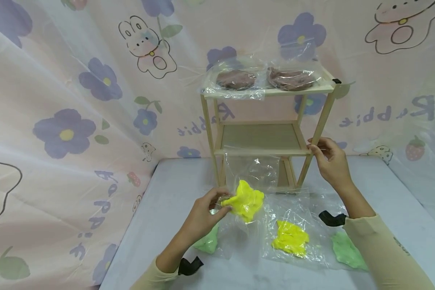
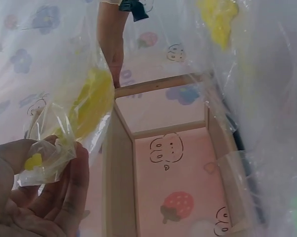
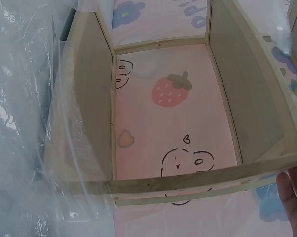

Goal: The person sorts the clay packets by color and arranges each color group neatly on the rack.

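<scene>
My left hand [image 1: 206,213] pinches a clear plastic bag holding a lump of bright yellow clay [image 1: 247,200], lifted in front of the shelf. The bag's gathered edge sits between thumb and fingers in the left wrist view, beside the yellow clay [image 2: 92,101]. My right hand [image 1: 331,163] grips the right front post of a wooden shelf [image 1: 262,153] near its middle board. In the right wrist view only some fingers [image 3: 289,195] show at the right edge, by the wooden frame [image 3: 188,180].
Two bagged brown lumps [image 1: 236,79] lie on the top board. On the white table [image 1: 145,225] lie another bagged yellow lump [image 1: 291,238], a green lump [image 1: 207,241] at left and another green lump [image 1: 348,249] partly under the right forearm. Patterned cloth [image 1: 69,177] hangs behind and to the left.
</scene>
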Tool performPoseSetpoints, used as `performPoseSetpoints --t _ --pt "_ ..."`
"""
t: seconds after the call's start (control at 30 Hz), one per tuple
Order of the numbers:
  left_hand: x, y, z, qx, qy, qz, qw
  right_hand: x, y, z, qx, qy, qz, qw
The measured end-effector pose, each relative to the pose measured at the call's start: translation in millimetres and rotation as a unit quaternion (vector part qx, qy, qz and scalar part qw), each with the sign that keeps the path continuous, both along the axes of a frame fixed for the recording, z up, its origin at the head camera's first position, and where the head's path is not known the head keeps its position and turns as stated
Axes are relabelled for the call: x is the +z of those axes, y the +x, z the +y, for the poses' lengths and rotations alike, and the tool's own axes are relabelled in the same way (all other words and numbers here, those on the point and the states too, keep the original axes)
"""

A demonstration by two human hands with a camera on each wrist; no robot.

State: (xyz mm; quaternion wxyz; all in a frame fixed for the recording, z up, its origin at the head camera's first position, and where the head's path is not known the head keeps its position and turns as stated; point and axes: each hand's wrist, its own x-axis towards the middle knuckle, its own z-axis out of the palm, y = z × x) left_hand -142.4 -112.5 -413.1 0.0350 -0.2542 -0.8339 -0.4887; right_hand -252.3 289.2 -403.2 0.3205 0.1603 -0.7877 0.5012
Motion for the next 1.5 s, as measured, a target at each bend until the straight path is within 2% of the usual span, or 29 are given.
performPoseSetpoints --t 0.3,0.73,1.07,1.2,1.5 --pt "17.0 -19.4 3.3 0.019 0.063 0.044 0.9969 -1.9 -1.1 1.4 -0.005 0.007 -0.003 1.0000" --pt "34.8 -57.3 23.8 0.060 0.115 0.059 0.9898 0.3 0.7 -0.8 -0.004 0.008 -0.002 1.0000" --pt "41.7 -85.3 37.3 0.085 0.121 0.076 0.9861 -0.4 -0.5 -0.2 -0.005 0.006 -0.002 1.0000" --pt "44.9 -95.1 42.8 0.089 0.137 0.081 0.9832 -1.0 -0.7 0.5 -0.005 0.007 -0.004 1.0000" --pt "48.4 -109.6 54.5 0.128 0.136 0.093 0.9779 -2.9 -1.1 1.7 -0.010 0.009 -0.007 0.9999"
